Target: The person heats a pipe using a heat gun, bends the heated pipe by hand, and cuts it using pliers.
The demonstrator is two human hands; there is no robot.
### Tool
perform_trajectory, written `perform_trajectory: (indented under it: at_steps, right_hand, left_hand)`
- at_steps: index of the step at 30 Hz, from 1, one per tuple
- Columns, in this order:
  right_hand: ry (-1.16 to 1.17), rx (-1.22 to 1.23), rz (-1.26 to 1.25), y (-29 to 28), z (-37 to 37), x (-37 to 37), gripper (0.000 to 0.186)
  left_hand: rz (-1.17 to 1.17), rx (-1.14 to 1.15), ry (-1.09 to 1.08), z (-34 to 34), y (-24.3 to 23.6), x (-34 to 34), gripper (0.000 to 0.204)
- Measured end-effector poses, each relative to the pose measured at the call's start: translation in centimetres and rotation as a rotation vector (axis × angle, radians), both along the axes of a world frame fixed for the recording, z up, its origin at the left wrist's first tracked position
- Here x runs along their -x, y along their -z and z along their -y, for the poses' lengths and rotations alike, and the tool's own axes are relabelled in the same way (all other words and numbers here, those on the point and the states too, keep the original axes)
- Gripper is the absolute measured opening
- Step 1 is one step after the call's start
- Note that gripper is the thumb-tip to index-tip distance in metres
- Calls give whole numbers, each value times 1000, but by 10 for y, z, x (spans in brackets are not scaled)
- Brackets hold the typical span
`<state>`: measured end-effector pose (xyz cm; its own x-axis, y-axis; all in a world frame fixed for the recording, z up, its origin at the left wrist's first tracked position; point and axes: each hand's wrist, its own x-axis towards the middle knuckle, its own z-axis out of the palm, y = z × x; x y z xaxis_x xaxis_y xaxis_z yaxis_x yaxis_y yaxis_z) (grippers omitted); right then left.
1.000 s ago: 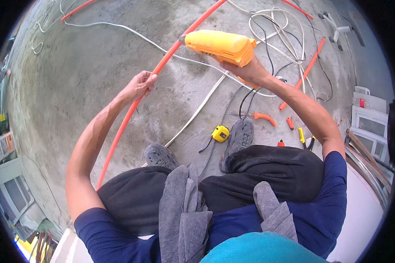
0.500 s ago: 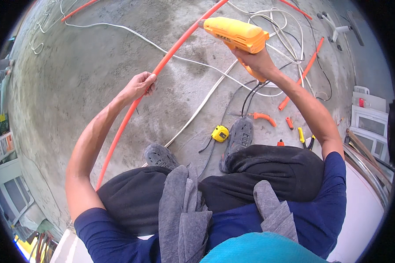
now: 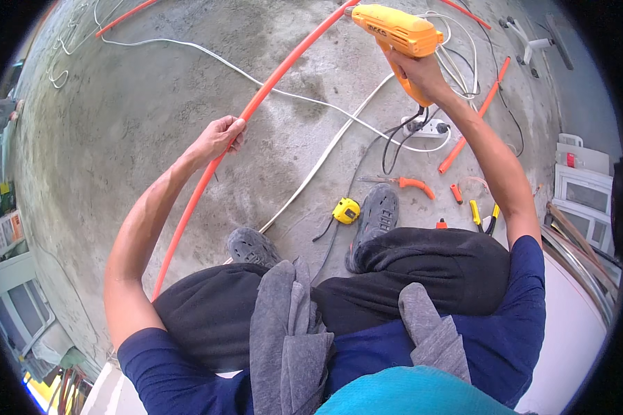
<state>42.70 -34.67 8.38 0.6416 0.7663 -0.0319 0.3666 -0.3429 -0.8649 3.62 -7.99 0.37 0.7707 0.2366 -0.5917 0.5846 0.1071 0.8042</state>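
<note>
A long orange plastic pipe [image 3: 283, 66] slants from beside my left leg up past the top edge. My left hand [image 3: 225, 134] is closed around its middle. My right hand [image 3: 418, 75] grips the handle of a yellow heat gun [image 3: 394, 31], whose metal nozzle sits close beside the pipe near the top edge; whether it touches I cannot tell. A black cord hangs from the gun's handle, toward a white power strip [image 3: 432, 128] on the floor.
A yellow tape measure [image 3: 346, 211] lies between my shoes, near an orange-handled saw [image 3: 415, 185]. Yellow-handled pliers [image 3: 476, 213] and a short orange pipe piece [image 3: 456, 194] lie to the right. Another orange pipe [image 3: 477, 124] and loose white cable [image 3: 325, 152] cross the concrete floor.
My right hand has carried the heat gun up and to the right along the pipe, baring the power strip below. My left hand stays in place on the pipe.
</note>
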Motion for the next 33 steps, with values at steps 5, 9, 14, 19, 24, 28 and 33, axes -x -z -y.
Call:
perform_trajectory:
  at_steps: [5, 9, 14, 19, 24, 28, 33]
  right_hand:
    - [24, -25, -8, -3, -2, -9, 18]
    - [6, 0, -24, 2, -3, -9, 16]
    - [-69, 21, -56, 8, 5, 12, 16]
    - [-143, 91, -101, 9, 3, 34, 25]
    - [-160, 95, -124, 17, 4, 54, 29]
    - [-251, 21, 10, 15, 3, 68, 38]
    - [-289, 45, 40, 18, -1, 82, 42]
  left_hand:
    - [-14, -7, -2, -1, 3, 2, 36]
    - [56, -26, 36, -11, 14, 11, 44]
    - [43, -37, 11, 1, 5, 2, 48]
    - [31, -37, 14, 2, 1, 2, 50]
    - [53, -14, 18, 1, 5, 3, 49]
    - [57, 10, 17, 1, 8, -1, 48]
    - [46, 5, 7, -3, 9, 1, 45]
